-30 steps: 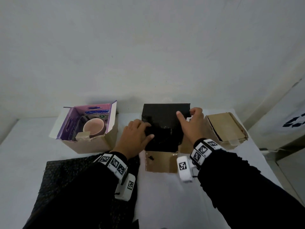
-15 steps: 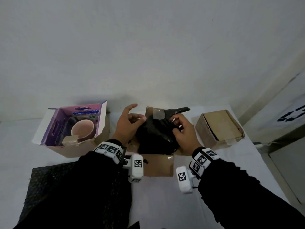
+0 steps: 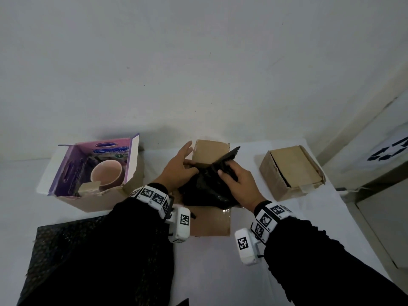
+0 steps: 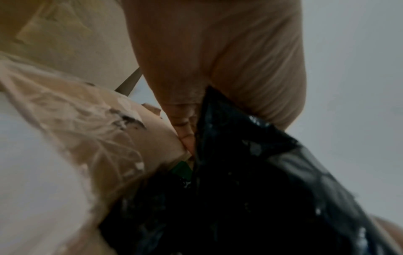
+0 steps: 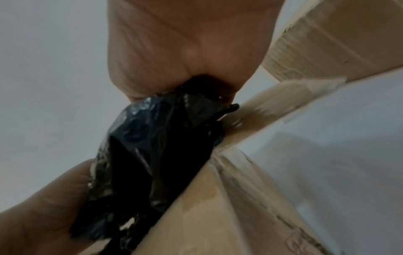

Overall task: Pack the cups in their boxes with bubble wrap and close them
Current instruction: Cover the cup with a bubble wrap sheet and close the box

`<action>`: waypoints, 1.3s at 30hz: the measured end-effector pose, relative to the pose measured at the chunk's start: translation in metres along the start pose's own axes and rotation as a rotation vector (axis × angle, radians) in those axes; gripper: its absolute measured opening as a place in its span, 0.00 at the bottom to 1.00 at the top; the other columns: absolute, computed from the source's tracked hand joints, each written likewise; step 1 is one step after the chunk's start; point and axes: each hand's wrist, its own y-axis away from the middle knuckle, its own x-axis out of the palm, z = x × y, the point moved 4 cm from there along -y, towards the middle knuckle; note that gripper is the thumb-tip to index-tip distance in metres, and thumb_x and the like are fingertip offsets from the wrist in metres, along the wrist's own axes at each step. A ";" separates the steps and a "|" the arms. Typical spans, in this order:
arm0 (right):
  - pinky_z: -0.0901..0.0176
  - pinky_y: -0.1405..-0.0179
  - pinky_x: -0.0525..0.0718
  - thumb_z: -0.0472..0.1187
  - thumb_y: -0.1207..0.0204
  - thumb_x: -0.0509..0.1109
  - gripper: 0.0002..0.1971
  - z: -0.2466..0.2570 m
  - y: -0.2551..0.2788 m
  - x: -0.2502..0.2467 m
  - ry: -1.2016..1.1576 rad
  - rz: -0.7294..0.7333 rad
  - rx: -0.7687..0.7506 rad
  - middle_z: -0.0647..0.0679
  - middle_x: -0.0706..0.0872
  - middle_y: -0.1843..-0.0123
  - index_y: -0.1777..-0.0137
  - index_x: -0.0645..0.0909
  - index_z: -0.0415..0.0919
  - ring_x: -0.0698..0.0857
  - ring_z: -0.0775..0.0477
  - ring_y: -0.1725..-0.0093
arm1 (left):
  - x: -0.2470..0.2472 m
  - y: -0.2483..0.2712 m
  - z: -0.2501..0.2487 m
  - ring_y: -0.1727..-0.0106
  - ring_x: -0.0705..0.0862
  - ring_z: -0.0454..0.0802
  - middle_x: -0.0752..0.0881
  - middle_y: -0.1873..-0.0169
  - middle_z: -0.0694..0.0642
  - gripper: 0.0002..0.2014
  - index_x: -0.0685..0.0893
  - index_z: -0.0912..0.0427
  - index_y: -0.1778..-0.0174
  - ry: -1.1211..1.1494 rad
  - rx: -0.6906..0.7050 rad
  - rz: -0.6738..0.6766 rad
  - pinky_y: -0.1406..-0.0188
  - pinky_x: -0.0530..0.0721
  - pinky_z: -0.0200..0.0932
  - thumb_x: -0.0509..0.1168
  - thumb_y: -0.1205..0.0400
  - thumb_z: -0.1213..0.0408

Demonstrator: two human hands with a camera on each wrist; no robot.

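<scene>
An open brown cardboard box (image 3: 209, 224) stands mid-table with its flaps spread. A bunched black bubble wrap bundle (image 3: 205, 191) sits in it; whatever it wraps is hidden. My left hand (image 3: 183, 164) lies at the bundle's left side, fingers straight toward the far flap (image 3: 209, 152), thumb on the wrap. In the left wrist view a finger goes down between the box wall (image 4: 87, 120) and the wrap (image 4: 250, 189). My right hand (image 3: 236, 182) grips the wrap's upper right, and its wrist view shows the wrap (image 5: 157, 141) bunched in the fingers. A pink cup (image 3: 107, 175) stands unwrapped in the purple-lined box (image 3: 88, 204) on the left.
A shut cardboard box (image 3: 291, 173) rests at the right, close to the table's right edge. A flat sheet of black bubble wrap (image 3: 66, 250) lies at the near left under my left sleeve. The wall rises just behind the boxes.
The black wrap, held as a flat sheet over the middle box a second ago, is now crumpled down into it, baring the far flap. Both hands have closed in on the bundle.
</scene>
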 end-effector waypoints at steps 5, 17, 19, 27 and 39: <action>0.45 0.47 0.74 0.56 0.14 0.53 0.22 0.002 -0.013 0.004 0.413 0.006 0.101 0.51 0.80 0.63 0.67 0.76 0.48 0.78 0.42 0.53 | -0.001 0.009 0.001 0.41 0.83 0.46 0.72 0.34 0.50 0.29 0.70 0.51 0.33 -0.114 0.116 -0.103 0.46 0.85 0.39 0.73 0.27 0.69; 0.50 0.39 0.66 0.40 0.24 0.57 0.15 0.012 -0.015 0.021 0.886 0.095 -0.234 0.49 0.88 0.50 0.45 0.84 0.46 0.84 0.45 0.50 | 0.007 0.026 -0.001 0.37 0.78 0.43 0.87 0.50 0.43 0.31 0.86 0.40 0.42 -0.894 0.327 0.077 0.24 0.49 0.60 0.45 0.25 0.32; 0.48 0.33 0.61 0.45 0.24 0.47 0.23 0.011 -0.015 0.023 0.990 0.143 -0.225 0.49 0.89 0.53 0.43 0.82 0.46 0.85 0.46 0.53 | 0.008 0.028 -0.003 0.31 0.75 0.43 0.88 0.46 0.41 0.31 0.85 0.41 0.39 -0.989 0.364 0.124 0.22 0.42 0.66 0.44 0.24 0.35; 0.28 0.23 0.29 0.47 0.19 0.49 0.11 0.013 -0.020 0.036 1.114 0.380 -0.068 0.53 0.81 0.69 0.52 0.71 0.45 0.84 0.45 0.58 | 0.005 0.027 0.002 0.22 0.61 0.49 0.81 0.37 0.47 0.34 0.81 0.42 0.37 -0.983 0.240 0.112 0.25 0.43 0.61 0.33 0.23 0.39; 0.29 0.21 0.35 0.43 0.17 0.52 0.12 0.008 -0.028 0.035 1.158 0.540 -0.016 0.48 0.84 0.58 0.42 0.74 0.43 0.82 0.42 0.46 | 0.008 0.008 -0.017 0.43 0.76 0.50 0.85 0.55 0.44 0.11 0.79 0.40 0.43 -1.086 0.088 0.118 0.45 0.60 0.52 0.65 0.21 0.53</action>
